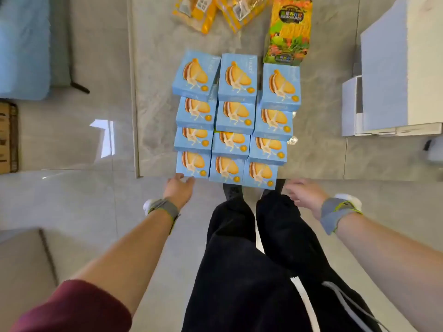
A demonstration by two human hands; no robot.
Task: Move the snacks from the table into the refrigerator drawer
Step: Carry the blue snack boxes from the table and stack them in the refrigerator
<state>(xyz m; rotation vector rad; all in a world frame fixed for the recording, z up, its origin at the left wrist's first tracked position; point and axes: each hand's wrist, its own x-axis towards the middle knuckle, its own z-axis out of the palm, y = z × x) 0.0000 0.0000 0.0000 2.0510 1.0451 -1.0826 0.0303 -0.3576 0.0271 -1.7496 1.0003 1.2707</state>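
Observation:
Several light-blue snack boxes (236,118) printed with sandwich biscuits lie in three columns on the grey marble table (155,92), reaching its near edge. Behind them lie a green-and-orange snack bag (288,32) and yellow snack packets (203,13). My left hand (179,190) reaches toward the near-left box (193,164), fingers straight, fingertips at the box's bottom edge. My right hand (304,192) hovers open and blurred to the right of the near-right box (260,174), holding nothing. The refrigerator drawer is not in view.
A white cabinet or appliance (402,68) stands to the right of the table. A cardboard box (8,137) sits on the floor at the far left, with a blue cushion (24,44) above it. My black-trousered legs (251,248) stand at the table's near edge.

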